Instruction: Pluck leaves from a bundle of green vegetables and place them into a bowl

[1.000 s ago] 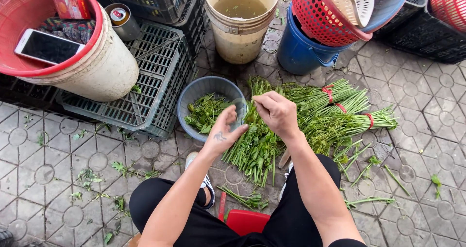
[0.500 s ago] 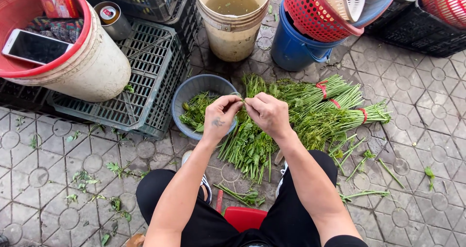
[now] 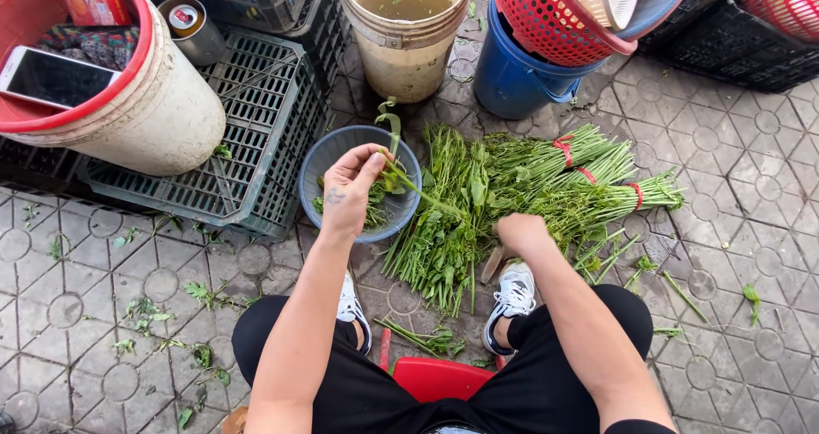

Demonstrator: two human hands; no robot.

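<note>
My left hand [image 3: 350,187] pinches a single green leafy stem [image 3: 399,171] and holds it over a grey-blue plastic bowl [image 3: 328,154] that has picked greens in it. My right hand [image 3: 519,232] is low, fingers curled down onto the loose pile of leafy green stems [image 3: 444,229] on the tiled ground. Further right lie bundled stalks [image 3: 589,187] tied with red bands. My knees and white shoes flank a red stool [image 3: 439,376].
A cloudy-water bucket [image 3: 405,29] and a blue bucket [image 3: 516,76] holding red and blue baskets [image 3: 563,16] stand at the back. At left, a white tub [image 3: 162,114] with a red basin and a phone [image 3: 51,76] sits on a grey crate [image 3: 247,135]. Leaf scraps litter the tiles.
Both hands were together at the pile working one stem. The left hand has carried the stem left over the bowl, and the right hand has dropped down to the pile.
</note>
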